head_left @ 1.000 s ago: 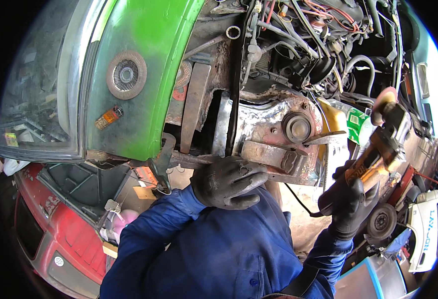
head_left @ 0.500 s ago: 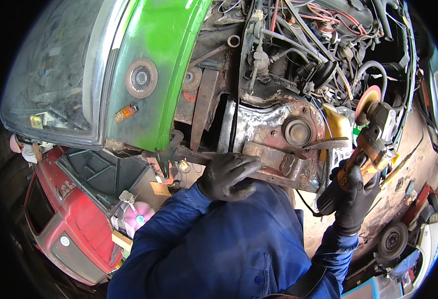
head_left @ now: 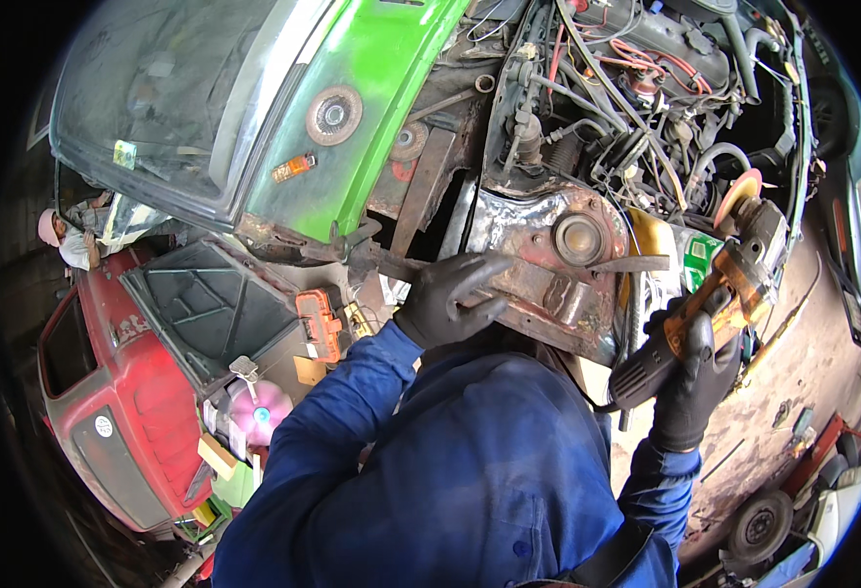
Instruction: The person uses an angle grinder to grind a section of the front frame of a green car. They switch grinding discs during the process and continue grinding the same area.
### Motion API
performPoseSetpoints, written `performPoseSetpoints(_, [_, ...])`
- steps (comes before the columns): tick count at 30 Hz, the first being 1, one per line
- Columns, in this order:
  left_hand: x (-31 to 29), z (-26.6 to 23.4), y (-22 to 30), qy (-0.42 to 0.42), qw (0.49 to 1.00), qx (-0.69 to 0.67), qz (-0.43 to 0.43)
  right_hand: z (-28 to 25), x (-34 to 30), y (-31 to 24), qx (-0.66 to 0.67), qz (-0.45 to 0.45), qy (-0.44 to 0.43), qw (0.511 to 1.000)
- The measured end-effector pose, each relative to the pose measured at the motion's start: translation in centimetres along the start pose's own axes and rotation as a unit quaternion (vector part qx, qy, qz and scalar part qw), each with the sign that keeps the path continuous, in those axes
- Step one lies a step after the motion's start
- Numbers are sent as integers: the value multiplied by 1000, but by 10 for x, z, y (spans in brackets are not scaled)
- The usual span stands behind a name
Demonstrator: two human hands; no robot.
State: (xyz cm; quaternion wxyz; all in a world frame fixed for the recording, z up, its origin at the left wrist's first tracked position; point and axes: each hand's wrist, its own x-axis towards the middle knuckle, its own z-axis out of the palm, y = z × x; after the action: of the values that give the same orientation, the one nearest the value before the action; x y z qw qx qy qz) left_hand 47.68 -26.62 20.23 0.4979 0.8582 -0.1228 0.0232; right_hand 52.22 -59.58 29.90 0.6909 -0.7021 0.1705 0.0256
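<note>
An angle grinder [head_left: 713, 312] with a yellow-orange body is held in my right hand [head_left: 697, 392], off to the right of the car body. Its disc [head_left: 737, 201], reddish with a pale rim, points up and away. My left hand [head_left: 453, 302], in a dark glove, lies at the near edge of a rusty, partly bare metal panel [head_left: 523, 230] with its fingers apart and nothing held. Whether the fingertips press on the metal I cannot tell. Set in the panel is a round mount [head_left: 579, 239], and a flat metal strip [head_left: 631, 264] juts out to its right.
A wire wheel [head_left: 333, 115] and a small orange translucent piece [head_left: 294, 168] lie on the green bodywork [head_left: 401, 69]. Beyond the panel is the engine bay [head_left: 636, 108]. A red vehicle [head_left: 146, 382] stands at left, with a person [head_left: 77, 240] behind it. A tyre [head_left: 761, 524] lies lower right.
The view has shifted, and the bodywork sits farther right and higher. My left hand's fingers have spread and lifted a little. The grinder stays in my right hand, its body more in sight.
</note>
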Motion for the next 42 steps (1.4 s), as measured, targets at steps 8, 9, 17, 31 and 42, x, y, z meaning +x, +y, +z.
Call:
performPoseSetpoints(8, [23, 46, 84, -164, 882, -422, -129, 22, -22, -2, -38, -88, -109, 989])
performPoseSetpoints(9, [26, 49, 94, -178, 878, -418, -153, 29, -25, -1, -41, -116, -128, 984])
performPoseSetpoints(17, [-9, 36, 126, -51, 909, -348, -222, 36, -40, 1, -43, -113, -305, 945])
performPoseSetpoints(31, [-111, -18, 107, 185, 938, -6, -293, -125, -66, 47, -194, -140, -172, 956])
performPoseSetpoints(42, [-106, -20, 112, 188, 928, 135, -292, -230, -19, 44, -205, -152, 89, 963])
